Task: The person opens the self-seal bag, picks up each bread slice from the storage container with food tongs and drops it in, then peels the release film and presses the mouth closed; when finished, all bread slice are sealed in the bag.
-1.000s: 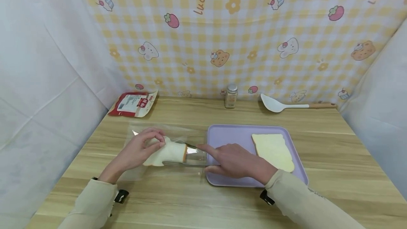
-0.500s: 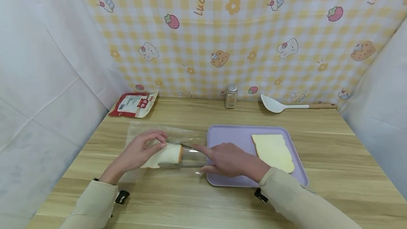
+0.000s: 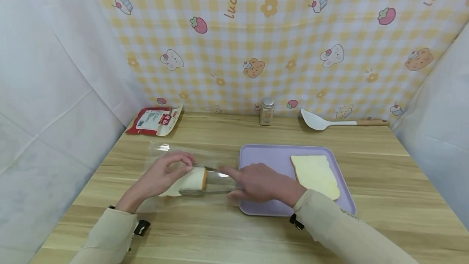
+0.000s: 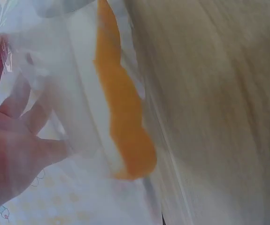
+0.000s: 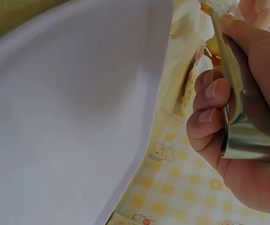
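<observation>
My left hand [image 3: 161,176] pinches the upper edge of a clear plastic bag [image 3: 223,201] lying on the table. Inside that bag is white bread [image 3: 192,180] with an orange-brown crust; the crust [image 4: 125,108] shows through the film in the left wrist view. Metal tongs [image 5: 250,136] are gripped in my right hand [image 3: 258,182], their bent end against the palm. The tong arms reach into the bag along both sides of the bread. Part of the bread is hidden behind my left hand.
Right of the bag, a lilac tray [image 3: 261,154] holds another bread slice [image 3: 315,174]. Along the back stand a red-and-white food packet [image 3: 154,121], a small shaker jar [image 3: 267,112] and a white spatula [image 3: 316,122] with a wooden handle. A patterned curtain [image 3: 234,44] closes the back.
My right hand has moved a little to the left with the tongs, and the bread has slid left, deeper under my left hand. My left hand has barely moved.
</observation>
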### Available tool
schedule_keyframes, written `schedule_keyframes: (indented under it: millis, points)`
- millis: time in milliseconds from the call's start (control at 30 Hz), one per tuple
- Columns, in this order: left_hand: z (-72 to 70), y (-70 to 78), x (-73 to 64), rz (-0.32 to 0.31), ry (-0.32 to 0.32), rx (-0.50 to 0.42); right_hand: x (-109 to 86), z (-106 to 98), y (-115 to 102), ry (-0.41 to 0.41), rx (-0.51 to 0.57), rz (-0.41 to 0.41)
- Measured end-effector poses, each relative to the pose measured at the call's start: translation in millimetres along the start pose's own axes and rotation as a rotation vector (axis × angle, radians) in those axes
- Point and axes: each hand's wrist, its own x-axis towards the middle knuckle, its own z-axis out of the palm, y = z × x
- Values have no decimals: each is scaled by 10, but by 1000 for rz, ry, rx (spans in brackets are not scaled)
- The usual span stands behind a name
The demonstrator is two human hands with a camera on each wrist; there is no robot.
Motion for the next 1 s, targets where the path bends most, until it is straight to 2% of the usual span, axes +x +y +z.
schedule_keyframes:
  millis: [267,667,1000]
  points:
    - [6,11,-15,-21,-6,-33,72,-26,13,-41,93,-7]
    - [23,5,-7,-3,-18,-92,180,-46,-15,-59,96,-14]
    - [18,-44,-13,-29,-5,-56,257,-15,-11,-73,94,-8]
